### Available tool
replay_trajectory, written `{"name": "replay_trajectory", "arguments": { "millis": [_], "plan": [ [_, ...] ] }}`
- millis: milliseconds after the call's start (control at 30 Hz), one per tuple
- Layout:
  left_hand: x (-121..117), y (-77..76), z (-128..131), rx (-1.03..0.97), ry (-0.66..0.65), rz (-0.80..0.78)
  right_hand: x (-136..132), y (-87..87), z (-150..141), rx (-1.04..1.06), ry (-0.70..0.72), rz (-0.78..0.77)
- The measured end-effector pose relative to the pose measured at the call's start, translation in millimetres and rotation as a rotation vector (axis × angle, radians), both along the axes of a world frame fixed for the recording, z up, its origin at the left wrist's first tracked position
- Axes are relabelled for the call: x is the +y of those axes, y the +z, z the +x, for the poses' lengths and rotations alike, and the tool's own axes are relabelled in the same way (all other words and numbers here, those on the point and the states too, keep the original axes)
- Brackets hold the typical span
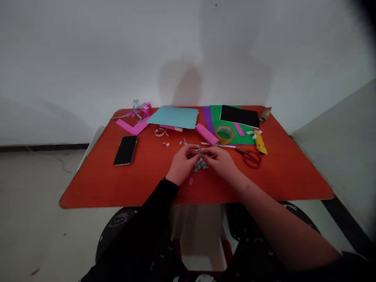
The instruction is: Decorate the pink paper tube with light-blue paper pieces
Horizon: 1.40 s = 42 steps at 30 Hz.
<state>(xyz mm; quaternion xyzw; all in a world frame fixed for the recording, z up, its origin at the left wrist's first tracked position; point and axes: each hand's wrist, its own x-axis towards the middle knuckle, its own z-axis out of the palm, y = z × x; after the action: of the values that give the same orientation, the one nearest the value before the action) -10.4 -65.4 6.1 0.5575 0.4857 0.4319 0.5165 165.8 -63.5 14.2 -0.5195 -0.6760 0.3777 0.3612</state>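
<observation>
My left hand [185,159] and my right hand [219,159] meet fingertip to fingertip over the middle of the red table. Both are closed in a pinch; whatever lies between the fingertips is too small and hidden to name. Small blue paper pieces [201,165] are scattered on the tabletop just below and around the fingers. Behind my right hand rests a pink paper roll [206,134], with a white pen [226,146] lying crosswise in front of it. Scissors [252,158] with dark red handles lie to the right of that hand.
On the red table [158,188], a phone [125,150] lies left. At the back are a light blue sheet [173,116], paper shreds [142,111], green paper [216,117], a black sheet [239,116] and a cardboard tube [265,114]. A tape roll [225,134] and yellow cutter [260,143] lie right.
</observation>
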Motion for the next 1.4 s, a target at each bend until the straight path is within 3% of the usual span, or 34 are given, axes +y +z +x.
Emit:
{"name": "replay_trajectory", "arguments": {
  "millis": [367,567,633,800,900,1100,1267,1400],
  "plan": [
    [-2,0.9,-1,0.187,-0.003,0.127,-4,1.2,0,-0.096,0.0,0.136],
    [-12,15.6,0,0.611,-0.039,0.398,-3,-3.5,-8,-0.05,0.008,0.024],
    [-13,16.2,1,0.651,-0.025,0.429,-3,-3.3,-9,-0.002,0.005,-0.018],
    [-7,9.1,1,0.366,0.047,0.257,-2,-2.8,-8,-0.076,0.126,0.033],
    [-5,9.4,0,0.355,0.011,0.16,-2,-3.4,-5,-0.125,0.151,0.059],
    [-9,21.3,-8,0.533,-0.075,0.183,-4,4.1,-2,-0.219,0.174,0.08],
    [2,24.8,-29,0.919,-0.155,0.239,-5,6.9,-4,-0.228,0.077,0.121],
    [10,26.7,-44,1.048,-0.145,0.208,4,4.9,3,-0.294,-0.035,0.198]
  ]
}}
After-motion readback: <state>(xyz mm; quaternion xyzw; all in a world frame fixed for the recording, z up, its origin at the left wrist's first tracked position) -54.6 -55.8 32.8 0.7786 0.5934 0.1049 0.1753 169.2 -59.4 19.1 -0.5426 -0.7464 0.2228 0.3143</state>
